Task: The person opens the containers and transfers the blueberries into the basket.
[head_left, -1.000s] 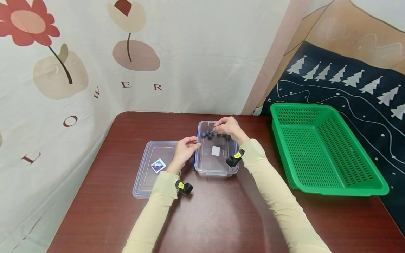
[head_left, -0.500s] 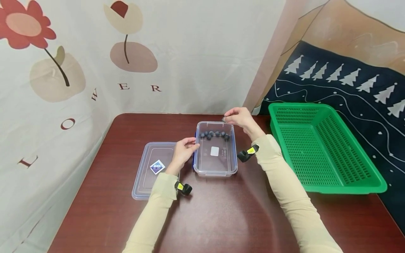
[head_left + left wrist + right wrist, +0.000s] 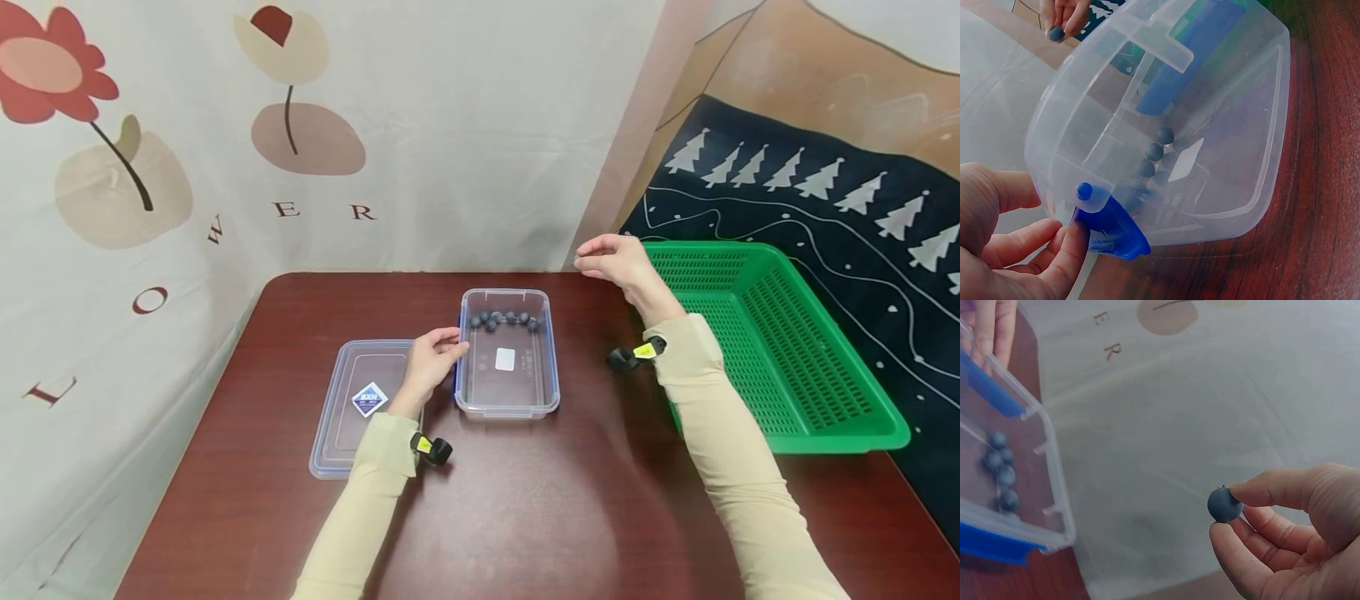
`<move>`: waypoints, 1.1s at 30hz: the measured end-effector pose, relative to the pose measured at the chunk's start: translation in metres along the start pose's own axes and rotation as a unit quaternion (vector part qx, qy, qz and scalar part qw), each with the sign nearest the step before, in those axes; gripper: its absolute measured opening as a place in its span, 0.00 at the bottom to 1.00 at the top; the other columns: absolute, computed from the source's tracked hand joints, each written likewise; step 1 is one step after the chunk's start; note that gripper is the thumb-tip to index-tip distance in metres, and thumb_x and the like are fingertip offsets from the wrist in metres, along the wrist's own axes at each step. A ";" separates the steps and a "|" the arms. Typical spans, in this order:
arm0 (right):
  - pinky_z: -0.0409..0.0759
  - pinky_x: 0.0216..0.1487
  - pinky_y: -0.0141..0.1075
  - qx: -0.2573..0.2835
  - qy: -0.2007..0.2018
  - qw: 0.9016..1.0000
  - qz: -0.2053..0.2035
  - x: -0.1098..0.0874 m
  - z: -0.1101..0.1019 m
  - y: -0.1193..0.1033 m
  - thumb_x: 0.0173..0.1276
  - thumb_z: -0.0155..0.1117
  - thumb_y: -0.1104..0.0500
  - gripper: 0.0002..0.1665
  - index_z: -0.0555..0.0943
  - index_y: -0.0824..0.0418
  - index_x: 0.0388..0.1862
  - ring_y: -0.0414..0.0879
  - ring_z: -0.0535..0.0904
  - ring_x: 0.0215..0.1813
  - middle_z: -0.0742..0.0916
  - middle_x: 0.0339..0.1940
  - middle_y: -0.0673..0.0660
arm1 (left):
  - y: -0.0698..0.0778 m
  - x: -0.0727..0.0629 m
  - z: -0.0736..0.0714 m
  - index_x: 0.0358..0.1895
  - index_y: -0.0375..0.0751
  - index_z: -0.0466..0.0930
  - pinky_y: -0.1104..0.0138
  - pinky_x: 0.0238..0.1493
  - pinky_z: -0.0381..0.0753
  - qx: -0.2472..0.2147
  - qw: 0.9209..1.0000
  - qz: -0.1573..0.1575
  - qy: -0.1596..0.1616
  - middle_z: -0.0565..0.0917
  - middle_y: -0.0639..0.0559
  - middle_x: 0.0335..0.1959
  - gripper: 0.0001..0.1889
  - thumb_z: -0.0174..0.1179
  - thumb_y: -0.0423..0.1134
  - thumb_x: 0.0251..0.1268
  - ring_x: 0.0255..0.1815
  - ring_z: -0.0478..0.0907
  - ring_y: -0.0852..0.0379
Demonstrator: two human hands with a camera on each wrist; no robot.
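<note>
My right hand [image 3: 628,271] is raised between the clear food container and the green basket, pinching a blueberry [image 3: 1225,505] between thumb and fingertips; its small crown shows at the top. At the container's left side, my left hand [image 3: 429,368] holds the wall, thumb at the rim and fingers by a blue latch [image 3: 1113,228]. The clear plastic container [image 3: 507,412] stands uncovered on the table. Several blueberries [image 3: 512,317] lie in a loose row toward its far end, and a white square label [image 3: 505,359] marks its floor.
The container's lid [image 3: 330,442], with a blue-white diamond sticker, lies flat at the left, partly under the left forearm. A green slotted basket [image 3: 840,442] stands at the right of the brown table [image 3: 525,517]. A printed curtain [image 3: 450,125] hangs behind.
My right hand has lifted a blueberry from the container and carried it right, toward the green basket. The left hand stays at the container's side.
</note>
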State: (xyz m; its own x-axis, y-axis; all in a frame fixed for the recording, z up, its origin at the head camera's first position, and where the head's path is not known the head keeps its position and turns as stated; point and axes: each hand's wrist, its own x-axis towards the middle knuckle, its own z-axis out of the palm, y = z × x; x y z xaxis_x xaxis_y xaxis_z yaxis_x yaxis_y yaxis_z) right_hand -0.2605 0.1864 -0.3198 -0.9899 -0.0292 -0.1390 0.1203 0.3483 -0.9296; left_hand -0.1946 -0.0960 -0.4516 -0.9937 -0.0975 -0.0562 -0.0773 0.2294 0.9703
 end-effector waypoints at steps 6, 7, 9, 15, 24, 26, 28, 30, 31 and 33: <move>0.79 0.43 0.28 0.005 0.017 1.000 -0.008 -0.009 -0.027 0.003 0.63 0.64 0.63 0.16 0.76 0.70 0.47 0.39 0.81 0.35 0.82 0.32 0.49 | 0.001 -0.001 0.000 0.50 0.29 0.79 0.78 0.33 0.74 0.005 1.000 -0.004 0.001 0.83 0.36 0.44 0.17 0.64 0.30 0.56 0.41 0.81 0.49; 0.79 0.43 0.27 0.007 0.021 1.000 -0.007 -0.011 -0.032 0.004 0.63 0.64 0.63 0.16 0.76 0.70 0.47 0.38 0.81 0.35 0.82 0.34 0.48 | 0.001 -0.001 0.000 0.50 0.29 0.79 0.78 0.33 0.73 0.006 1.000 -0.005 0.001 0.83 0.36 0.44 0.17 0.64 0.30 0.56 0.41 0.81 0.49; 0.79 0.42 0.27 0.014 0.029 0.999 -0.011 -0.013 -0.041 0.006 0.63 0.65 0.63 0.15 0.77 0.70 0.46 0.36 0.81 0.34 0.82 0.35 0.48 | 0.001 -0.001 0.000 0.50 0.29 0.79 0.78 0.33 0.73 0.007 1.000 -0.006 0.000 0.83 0.36 0.44 0.17 0.64 0.30 0.56 0.41 0.81 0.49; 0.80 0.41 0.28 0.073 0.042 0.996 -0.027 -0.018 -0.067 0.017 0.61 0.65 0.67 0.04 0.81 0.62 0.35 0.37 0.82 0.34 0.83 0.29 0.46 | 0.002 -0.001 0.000 0.50 0.29 0.79 0.76 0.35 0.75 0.007 1.000 -0.009 -0.001 0.82 0.37 0.44 0.17 0.64 0.31 0.56 0.41 0.80 0.49; 0.80 0.38 0.27 0.167 0.044 0.984 -0.042 -0.019 -0.098 0.042 0.60 0.65 0.70 0.07 0.83 0.58 0.29 0.37 0.83 0.33 0.86 0.28 0.48 | 0.001 -0.001 0.000 0.50 0.29 0.79 0.74 0.36 0.77 0.012 1.000 -0.007 -0.001 0.82 0.37 0.44 0.17 0.64 0.31 0.56 0.40 0.81 0.51; 0.80 0.40 0.28 0.216 0.038 0.975 -0.036 -0.017 -0.104 0.049 0.60 0.64 0.72 0.08 0.83 0.60 0.29 0.39 0.83 0.35 0.86 0.29 0.49 | 0.002 -0.001 0.000 0.50 0.29 0.79 0.73 0.36 0.77 0.011 1.000 -0.006 -0.002 0.82 0.36 0.44 0.17 0.64 0.30 0.56 0.40 0.80 0.51; 0.80 0.41 0.28 0.260 0.035 0.965 -0.028 -0.016 -0.111 0.056 0.60 0.62 0.73 0.09 0.84 0.61 0.29 0.40 0.83 0.36 0.86 0.30 0.51 | 0.002 -0.001 -0.001 0.50 0.29 0.79 0.73 0.36 0.77 0.010 1.000 -0.005 -0.003 0.82 0.36 0.44 0.17 0.64 0.30 0.56 0.41 0.80 0.50; 0.80 0.41 0.29 0.290 0.034 0.956 -0.018 -0.015 -0.117 0.064 0.60 0.62 0.74 0.10 0.84 0.62 0.29 0.40 0.83 0.36 0.86 0.31 0.51 | 0.002 -0.002 -0.001 0.49 0.28 0.79 0.74 0.36 0.77 0.010 1.000 -0.004 -0.004 0.82 0.36 0.44 0.17 0.64 0.30 0.56 0.40 0.80 0.51; 0.80 0.42 0.29 0.296 0.035 0.954 -0.014 -0.014 -0.121 0.067 0.60 0.62 0.74 0.10 0.84 0.61 0.29 0.40 0.83 0.36 0.86 0.31 0.51 | 0.002 -0.002 -0.001 0.49 0.28 0.79 0.74 0.36 0.77 0.010 1.000 -0.003 -0.004 0.82 0.36 0.43 0.17 0.64 0.30 0.56 0.40 0.80 0.51; 0.79 0.43 0.29 0.302 0.039 0.953 -0.003 -0.013 -0.127 0.074 0.60 0.62 0.73 0.09 0.84 0.61 0.30 0.40 0.83 0.37 0.86 0.31 0.51 | 0.002 -0.001 -0.001 0.49 0.28 0.79 0.75 0.35 0.77 0.010 1.000 -0.001 -0.004 0.82 0.36 0.43 0.17 0.64 0.30 0.56 0.40 0.81 0.52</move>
State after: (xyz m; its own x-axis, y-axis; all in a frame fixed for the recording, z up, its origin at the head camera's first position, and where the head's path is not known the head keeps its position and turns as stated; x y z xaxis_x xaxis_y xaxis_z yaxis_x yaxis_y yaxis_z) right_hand -0.2484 0.3312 -0.3440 -0.9905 0.0489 -0.1283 0.1119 -0.2542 -0.9607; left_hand -0.1932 -0.0962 -0.4493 -0.9941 -0.0907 -0.0601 -0.0810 0.2480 0.9654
